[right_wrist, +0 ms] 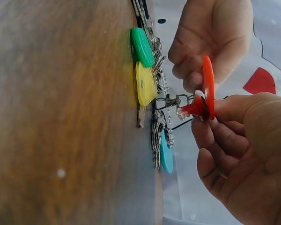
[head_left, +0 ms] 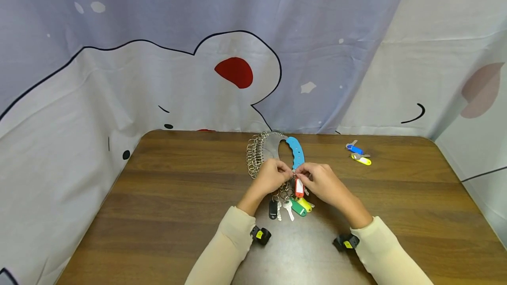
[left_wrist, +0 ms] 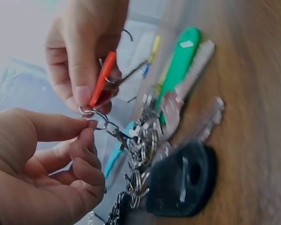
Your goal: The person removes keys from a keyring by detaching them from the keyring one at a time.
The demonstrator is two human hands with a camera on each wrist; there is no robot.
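Observation:
My left hand (head_left: 272,176) pinches a small metal ring (left_wrist: 100,117) between thumb and forefinger. Just beside it, my right hand (head_left: 321,180) holds a red key tag (left_wrist: 103,79) close to that ring; a key on the tag is partly hidden by the fingers. The ring joins a clasp and chain on a metal holder (head_left: 271,145) with a light blue handle (head_left: 296,149). Below the hands hang or lie a black key tag (head_left: 273,210), a green key tag (head_left: 299,207), a yellow key tag (right_wrist: 145,83) and a loose-hanging silver key (head_left: 288,210).
Many rings (head_left: 252,157) line the holder's left edge. At the back right of the wooden table (head_left: 178,214) lie a blue key tag (head_left: 354,149) and another yellow key tag (head_left: 362,159), each with a key. A printed curtain (head_left: 317,47) hangs behind the table.

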